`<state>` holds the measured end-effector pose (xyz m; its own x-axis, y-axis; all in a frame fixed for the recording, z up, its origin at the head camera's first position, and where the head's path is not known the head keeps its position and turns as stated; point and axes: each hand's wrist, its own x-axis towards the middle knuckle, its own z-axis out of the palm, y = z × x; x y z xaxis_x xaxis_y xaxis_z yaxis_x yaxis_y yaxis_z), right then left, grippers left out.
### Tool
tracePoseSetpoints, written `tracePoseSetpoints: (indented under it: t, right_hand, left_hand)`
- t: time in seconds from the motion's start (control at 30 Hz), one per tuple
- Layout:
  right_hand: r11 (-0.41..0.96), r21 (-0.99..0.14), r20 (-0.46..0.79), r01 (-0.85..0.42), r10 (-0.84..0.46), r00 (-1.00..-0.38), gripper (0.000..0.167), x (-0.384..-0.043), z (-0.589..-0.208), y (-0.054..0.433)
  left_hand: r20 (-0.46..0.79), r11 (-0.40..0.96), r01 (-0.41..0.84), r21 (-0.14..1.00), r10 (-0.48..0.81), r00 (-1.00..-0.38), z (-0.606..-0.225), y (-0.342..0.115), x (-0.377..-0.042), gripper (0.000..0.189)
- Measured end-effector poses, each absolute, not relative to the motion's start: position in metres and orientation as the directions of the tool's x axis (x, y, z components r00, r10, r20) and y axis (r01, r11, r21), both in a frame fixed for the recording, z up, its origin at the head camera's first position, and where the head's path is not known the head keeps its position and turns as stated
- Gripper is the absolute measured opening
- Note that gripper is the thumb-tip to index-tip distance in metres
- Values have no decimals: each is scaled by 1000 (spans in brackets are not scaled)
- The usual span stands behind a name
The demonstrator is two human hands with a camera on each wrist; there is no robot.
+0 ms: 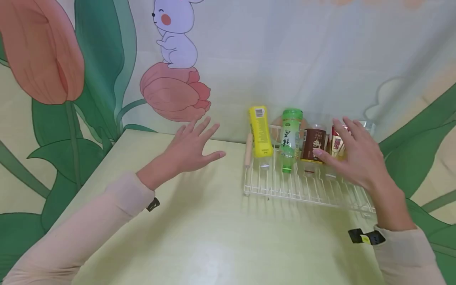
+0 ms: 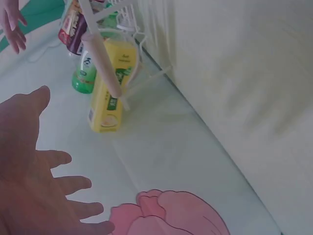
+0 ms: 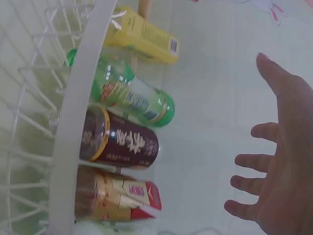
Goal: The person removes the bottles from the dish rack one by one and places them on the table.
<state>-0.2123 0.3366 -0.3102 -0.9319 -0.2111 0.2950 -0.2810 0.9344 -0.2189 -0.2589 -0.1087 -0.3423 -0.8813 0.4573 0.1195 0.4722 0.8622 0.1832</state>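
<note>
Taking twelve as straight ahead of you, a pale green tabletop (image 1: 199,241) lies nearest, and at one o'clock a white wire rack (image 1: 299,198) stands on it. Your left hand (image 1: 189,151) hovers near half past eleven, left of the rack, fingers spread wide, holding nothing. Your right hand (image 1: 363,160), between one and two, is just as wide and bare; its thumb overlaps the bottles in the head view, but the right wrist view shows a gap. The bottles lie in the rack, necks toward you: a yellow squared bottle (image 1: 261,132) at half past twelve beside a pale wooden rod (image 1: 248,152), a clear green plastic bottle (image 1: 290,134) at one, a brown-labelled bottle (image 1: 314,141) just past it, then a red-and-gold-labelled bottle (image 1: 335,144), partly behind your right hand. Should you grip one, I'd wrap the fingers round its label, clear its neck of the wires before tilting it, and steady the rack with the left hand, since light wire probably slides. Farthest, at twelve, rises a white backdrop (image 1: 242,59) printed with tulips.
</note>
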Motion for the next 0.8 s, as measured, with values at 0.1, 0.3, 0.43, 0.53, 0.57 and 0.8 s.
tracePoseSetpoints:
  t: [0.1, 0.3, 0.43, 0.53, 0.57, 0.8]
  right_hand:
    - [905, -305, 284, -296, -210, -936, 94, -208, -305, 328]
    - [813, -467, 287, -348, -234, -929, 88, -206, -298, 303]
    - [738, -575, 359, -353, -161, -919, 80, -214, -307, 284]
    - [651, -670, 388, -356, -101, -916, 77, -226, -318, 265]
    - [619, -697, 391, -361, -94, -916, 76, -230, -322, 259]
    - [455, -815, 354, -360, -101, -930, 81, -263, -343, 221]
  left_hand:
    - [129, 846, 496, 196, 479, -868, -336, -104, -253, 91]
    - [177, 804, 516, 295, 485, -856, -323, -93, -253, 88]
    - [180, 709, 524, 472, 504, -845, -330, -75, -261, 94]
    - [163, 629, 472, 618, 484, -860, -343, -55, -266, 97]
    - [152, 612, 443, 655, 467, -871, -348, -48, -267, 96]
    - [70, 508, 244, 826, 338, -939, -389, -8, -271, 85]
